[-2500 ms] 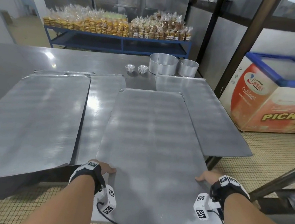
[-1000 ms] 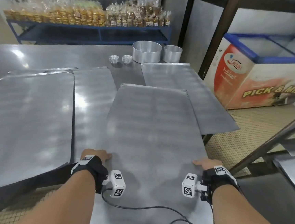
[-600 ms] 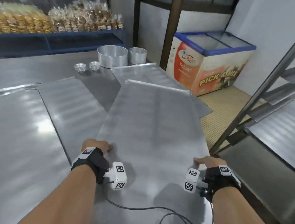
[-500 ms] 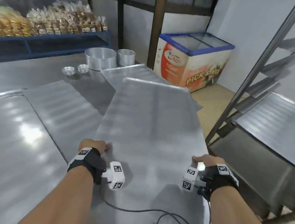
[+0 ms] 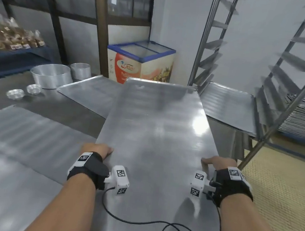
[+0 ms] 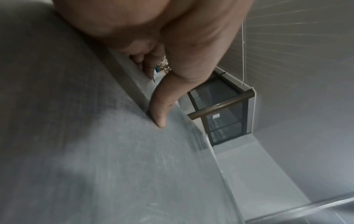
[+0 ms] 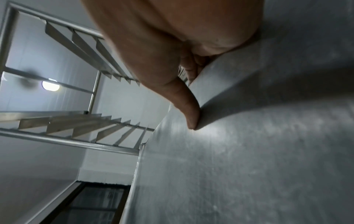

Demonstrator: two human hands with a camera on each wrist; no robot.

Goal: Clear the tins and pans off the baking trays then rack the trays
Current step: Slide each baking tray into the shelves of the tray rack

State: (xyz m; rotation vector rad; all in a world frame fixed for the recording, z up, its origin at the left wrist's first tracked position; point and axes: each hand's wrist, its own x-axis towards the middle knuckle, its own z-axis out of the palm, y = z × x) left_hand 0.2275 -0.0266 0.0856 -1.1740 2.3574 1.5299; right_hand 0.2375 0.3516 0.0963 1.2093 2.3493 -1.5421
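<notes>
A long flat metal baking tray (image 5: 155, 134) is lifted off the table, held by its two long edges. My left hand (image 5: 97, 150) grips the left edge, thumb on top (image 6: 159, 112) and fingers curled beneath. My right hand (image 5: 219, 162) grips the right edge the same way, thumb pressed on the tray (image 7: 189, 115). The tray's far end points at the steel rack (image 5: 272, 89) on the right, close to a tray (image 5: 230, 107) lying in it. Two round cake tins (image 5: 50, 75) and two small foil tins (image 5: 23, 91) stand on the table at far left.
More trays lie on the steel table: one (image 5: 91, 93) behind the held tray, others (image 5: 22, 140) at the left. A chest freezer (image 5: 141, 62) stands beyond the table. A stack of trays (image 5: 302, 117) sits low behind the rack. Shelves of bagged goods (image 5: 11, 36) are far left.
I have lifted the tray off the table and swung it right, from over the table towards the rack. Both hands keep their grip on its edges. The view has turned right with it.
</notes>
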